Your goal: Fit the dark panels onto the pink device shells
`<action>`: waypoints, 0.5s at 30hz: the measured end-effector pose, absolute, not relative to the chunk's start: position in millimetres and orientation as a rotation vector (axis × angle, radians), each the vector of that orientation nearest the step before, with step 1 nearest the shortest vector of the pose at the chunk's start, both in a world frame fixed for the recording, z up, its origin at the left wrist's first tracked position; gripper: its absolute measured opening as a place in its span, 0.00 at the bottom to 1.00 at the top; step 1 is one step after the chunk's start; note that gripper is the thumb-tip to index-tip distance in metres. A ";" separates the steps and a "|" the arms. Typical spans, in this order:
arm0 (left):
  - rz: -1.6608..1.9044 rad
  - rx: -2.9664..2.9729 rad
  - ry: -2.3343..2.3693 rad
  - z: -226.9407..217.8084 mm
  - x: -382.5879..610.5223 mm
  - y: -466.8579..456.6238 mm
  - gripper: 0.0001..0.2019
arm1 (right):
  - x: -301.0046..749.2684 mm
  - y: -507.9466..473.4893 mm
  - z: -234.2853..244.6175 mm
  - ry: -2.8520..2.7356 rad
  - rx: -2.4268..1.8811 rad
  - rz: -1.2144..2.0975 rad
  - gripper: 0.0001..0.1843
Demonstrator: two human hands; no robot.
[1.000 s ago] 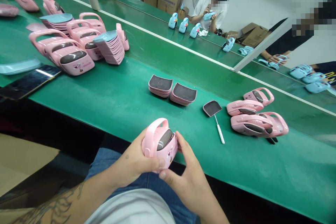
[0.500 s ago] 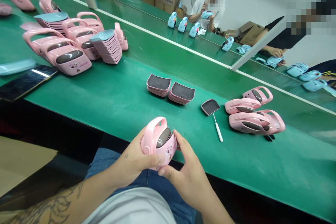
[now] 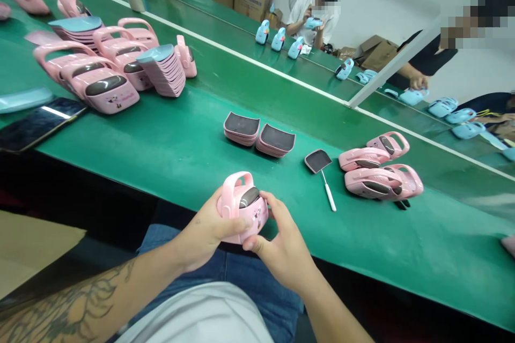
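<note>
Both hands are closed on one pink handled case [image 3: 240, 208], which sits between them over the near edge of the green belt [image 3: 181, 155], above the person's lap. The left hand [image 3: 207, 231] wraps the case's left side and underside, its thumb lying along the lower front. The right hand [image 3: 281, 246] meets it from the right, thumb under the front corner and fingertips pressed at the edge of the dark grey panel [image 3: 249, 196] set in the case's top. The case's loop handle points up and away from the body.

On the belt just beyond the case lie two short stacks of pink-rimmed dark panels [image 3: 257, 134], side by side. To their right is a single dark panel [image 3: 317, 160] with a white stick [image 3: 328, 195] touching its near corner. Further right, three more pink cases [image 3: 378, 174] lie huddled together. Far left stands a larger group of pink cases [image 3: 100, 77] beside a leaning stack of pink plates [image 3: 164, 72], and a phone [image 3: 40, 124] lies at the belt's edge. Across the belt, blue cases [image 3: 277, 40] stand before a co-worker's hands [image 3: 311, 24].
</note>
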State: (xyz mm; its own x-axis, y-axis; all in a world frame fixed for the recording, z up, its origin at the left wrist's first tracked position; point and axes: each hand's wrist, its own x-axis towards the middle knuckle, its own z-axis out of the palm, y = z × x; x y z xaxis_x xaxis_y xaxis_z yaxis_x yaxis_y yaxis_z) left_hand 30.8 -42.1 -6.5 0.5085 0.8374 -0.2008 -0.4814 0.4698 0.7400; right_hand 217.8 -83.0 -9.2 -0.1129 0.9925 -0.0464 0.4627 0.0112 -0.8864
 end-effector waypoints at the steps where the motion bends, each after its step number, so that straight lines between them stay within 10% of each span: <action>1: 0.839 0.684 0.593 -5.5 29.3 -40.0 0.35 | 218.4 -81.6 -7.2 -1.664 -1.517 1.042 0.45; 9: 0.757 0.555 0.690 2.2 20.9 -22.8 0.25 | 226.7 -66.0 2.3 -1.731 -1.370 1.021 0.28; 15: 0.778 0.470 0.693 -4.3 13.5 -19.7 0.20 | 226.8 -58.0 7.1 -1.862 -1.323 1.024 0.35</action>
State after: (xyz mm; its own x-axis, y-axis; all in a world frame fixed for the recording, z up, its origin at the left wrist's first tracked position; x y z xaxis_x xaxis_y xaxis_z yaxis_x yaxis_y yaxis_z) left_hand 13.5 -19.7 -4.3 0.5141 0.7651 -0.3876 -0.4734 0.6300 0.6156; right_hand 226.8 -58.0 7.1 -0.2993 0.9526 0.0537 0.4648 0.1948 -0.8637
